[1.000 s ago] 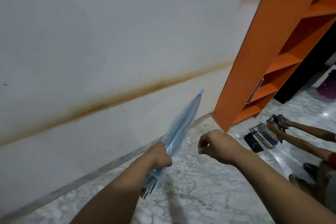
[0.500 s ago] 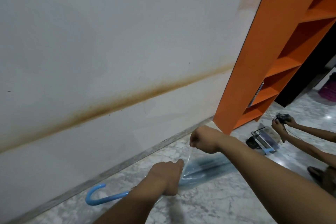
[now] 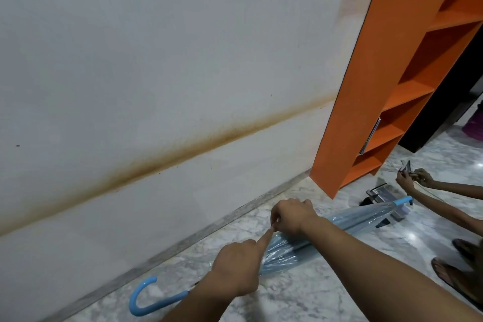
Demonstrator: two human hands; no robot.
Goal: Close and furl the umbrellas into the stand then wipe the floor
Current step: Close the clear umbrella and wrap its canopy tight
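A closed, clear blue umbrella lies flat on the marble floor. Its curved blue handle points to the lower left and its blue tip to the right. My left hand rests curled on the lower canopy, with the index finger stretched toward my right hand. My right hand sits on the canopy's middle, fingers pinched together at the plastic folds. What it pinches is too small to tell. No umbrella stand is clearly in view.
A white wall with a brown stain and a grey skirting runs along the left. An orange shelf unit stands at the right. Beyond the tip, another person's hands hold a small object above a metal item; sandalled feet are nearby.
The umbrella went from tilted up in my left hand to lying flat on the floor. My right hand came down onto the canopy, and my left index finger now points at it.
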